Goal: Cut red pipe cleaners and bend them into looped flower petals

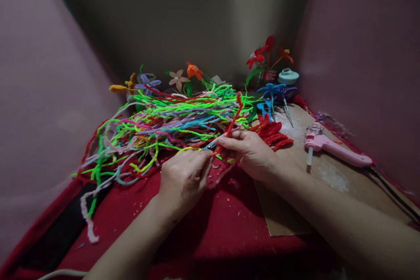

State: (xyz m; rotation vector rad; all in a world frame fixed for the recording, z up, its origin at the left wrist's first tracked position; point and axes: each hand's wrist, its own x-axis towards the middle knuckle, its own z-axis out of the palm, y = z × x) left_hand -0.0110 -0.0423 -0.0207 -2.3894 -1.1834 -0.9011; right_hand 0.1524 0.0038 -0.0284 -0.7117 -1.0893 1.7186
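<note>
Closed around a small metal-jawed hand tool (210, 145), my left hand (184, 173) is at the centre, knuckles up. The tool looks like scissors or pliers with a yellow handle; most of its grip is hidden. My right hand (251, 153) pinches a red pipe cleaner (235, 116) between thumb and fingers. One end of it sticks up above the fingers; its lower part passes down beside the tool's jaws. The two hands are close together over the red cloth (210, 232). Behind them lies a big heap of coloured pipe cleaners (177, 118).
A brown board (288, 218) lies at the right, bearing a pink glue gun (337, 148) with a cord and red pipe-cleaner petals (271, 131). Blue flowers (271, 89), a light-blue pot (288, 76) and an orange flower (194, 71) stand at the back. Pinkish walls rise on both sides.
</note>
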